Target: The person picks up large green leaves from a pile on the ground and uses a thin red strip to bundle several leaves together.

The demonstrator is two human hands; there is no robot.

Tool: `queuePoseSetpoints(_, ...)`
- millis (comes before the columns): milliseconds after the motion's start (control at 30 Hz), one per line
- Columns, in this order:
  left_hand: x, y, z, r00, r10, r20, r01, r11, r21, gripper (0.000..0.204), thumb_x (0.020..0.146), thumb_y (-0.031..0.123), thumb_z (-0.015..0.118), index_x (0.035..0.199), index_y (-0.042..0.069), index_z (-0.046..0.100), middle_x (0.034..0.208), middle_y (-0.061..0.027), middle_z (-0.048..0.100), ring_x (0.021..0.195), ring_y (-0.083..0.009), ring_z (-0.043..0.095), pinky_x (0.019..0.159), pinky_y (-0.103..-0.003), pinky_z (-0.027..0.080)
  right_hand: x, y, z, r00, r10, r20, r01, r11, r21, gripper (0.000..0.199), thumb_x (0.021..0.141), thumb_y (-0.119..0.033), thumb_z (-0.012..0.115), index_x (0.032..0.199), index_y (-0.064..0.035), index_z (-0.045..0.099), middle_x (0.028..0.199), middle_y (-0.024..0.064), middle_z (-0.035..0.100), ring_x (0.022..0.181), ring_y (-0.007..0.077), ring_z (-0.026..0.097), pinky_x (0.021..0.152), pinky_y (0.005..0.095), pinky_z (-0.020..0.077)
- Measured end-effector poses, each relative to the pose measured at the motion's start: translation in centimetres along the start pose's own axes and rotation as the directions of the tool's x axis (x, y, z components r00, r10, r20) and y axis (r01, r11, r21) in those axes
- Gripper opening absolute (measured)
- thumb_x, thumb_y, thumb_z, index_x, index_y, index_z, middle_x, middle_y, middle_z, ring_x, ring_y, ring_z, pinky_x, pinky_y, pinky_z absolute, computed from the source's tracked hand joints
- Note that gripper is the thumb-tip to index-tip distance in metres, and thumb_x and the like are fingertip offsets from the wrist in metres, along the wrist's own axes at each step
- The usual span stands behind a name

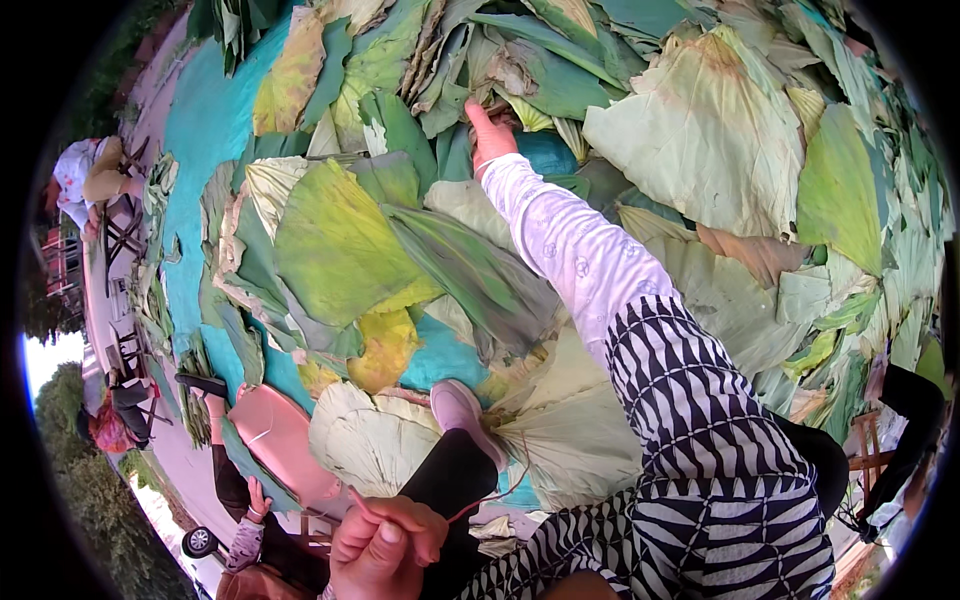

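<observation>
Large lotus-type leaves (350, 240), some green, some yellowed, some dried pale, lie in a spread heap. My right arm stretches across them, and my right hand (492, 138) is closed at the edge of a green leaf with browned, curled parts (470, 80); its fingertips are partly hidden under the leaf. Low in the view and close to me, my left hand (385, 545) is closed around a thin red string (515, 487), whose loose length curves off to the right over a pale leaf (575, 430). My shoe (463, 408) rests among the leaves.
Turquoise sheeting (205, 110) lies under the leaves. To my left, a co-worker's hand (258, 500) touches a green leaf beside a pink board-like surface (285, 440). Farther left are seated people (95, 180) on a paved strip. Piled leaves (905, 240) line the right side.
</observation>
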State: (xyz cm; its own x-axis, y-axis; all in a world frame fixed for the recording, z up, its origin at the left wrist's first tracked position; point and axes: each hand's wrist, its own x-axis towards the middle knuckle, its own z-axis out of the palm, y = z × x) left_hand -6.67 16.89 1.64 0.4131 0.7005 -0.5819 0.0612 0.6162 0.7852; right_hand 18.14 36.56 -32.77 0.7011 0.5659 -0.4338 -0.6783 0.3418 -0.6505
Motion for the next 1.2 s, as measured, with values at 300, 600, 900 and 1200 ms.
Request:
queuePoseSetpoints(300,0.4,0.7,0.0,0.999,-0.029,0.023,0.029,0.999,-0.014,0.019,0.082,0.02,0.049,0.078,0.001,0.049,0.053,-0.0072,0.045,0.046,-0.0157,0.04,0.048,-0.03,0.029,0.8,-1.4,3.1,0.989,0.148,-0.025,-0.122,0.89,0.439,0.067,0.072,-0.057,0.05,0.111,-0.0029,0.043,0.105,0.0077,0.052,0.094,0.0213,0.051,0.079,0.0333,0.0427)
queuePoseSetpoints(600,0.9,0.6,0.7,0.999,-0.032,0.007,0.032,0.999,-0.003,0.019,0.082,0.02,0.049,0.077,0.001,0.05,0.053,-0.0076,0.046,0.046,-0.0158,0.04,0.048,-0.03,0.03,4.4,-4.9,2.5,0.995,0.016,-0.099,-0.007,0.996,0.086,0.066,0.071,-0.041,0.06,0.12,-0.0011,0.039,0.117,0.0124,0.045,0.102,0.022,0.045,0.086,0.03,0.0358)
queuePoseSetpoints(900,0.2,0.6,0.5,1.0,-0.018,0.02,0.018,1.0,-0.008,0.019,0.082,0.02,0.048,0.077,0.001,0.05,0.054,-0.0079,0.046,0.046,-0.0152,0.04,0.048,-0.029,0.029,5.0,-8.5,1.1,0.989,0.058,-0.139,-0.11,0.91,-0.4,0.06,0.076,-0.043,0.048,0.112,0.0047,0.046,0.112,0.0186,0.048,0.098,0.0241,0.046,0.086,0.0299,0.0323)
queuePoseSetpoints(1200,-1.8,0.4,1.1,0.997,0.0,0.072,0.0,1.0,0.003,0.019,0.081,0.021,0.051,0.078,0.002,0.05,0.055,-0.0078,0.047,0.049,-0.0154,0.042,0.051,-0.029,0.032,2.1,-19.1,-3.1,0.989,0.082,0.121,-0.065,0.988,-0.14,0.039,0.077,-0.015,0.057,0.108,0.0044,0.045,0.103,0.0141,0.054,0.091,0.0242,0.054,0.08,0.0341,0.0448)
